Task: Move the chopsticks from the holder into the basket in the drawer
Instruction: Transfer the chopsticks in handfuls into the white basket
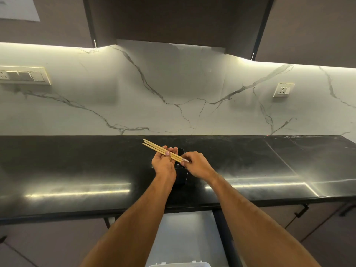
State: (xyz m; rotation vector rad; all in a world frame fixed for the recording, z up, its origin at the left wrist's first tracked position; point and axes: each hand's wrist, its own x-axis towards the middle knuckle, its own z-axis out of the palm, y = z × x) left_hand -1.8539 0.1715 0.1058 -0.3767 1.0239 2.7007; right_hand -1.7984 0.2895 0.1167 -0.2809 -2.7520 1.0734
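Note:
Three light wooden chopsticks (154, 147) lie across my left hand (163, 160), which grips them near the middle above the black counter; their far ends point up and left. My right hand (196, 164) pinches their near tips. Right under both hands stands a black holder (181, 178), mostly hidden by my hands and wrists. Below the counter edge a drawer (185, 234) stands open with a pale grey floor. The white rim of a basket (179, 264) shows at the bottom edge of the view inside the drawer.
The glossy black countertop (77, 170) runs the full width, backed by a white marble wall with a switch panel (25, 75) on the left and a socket (283, 90) on the right. Dark cabinets hang overhead. Closed drawer fronts with a black handle (301, 211) flank the open drawer.

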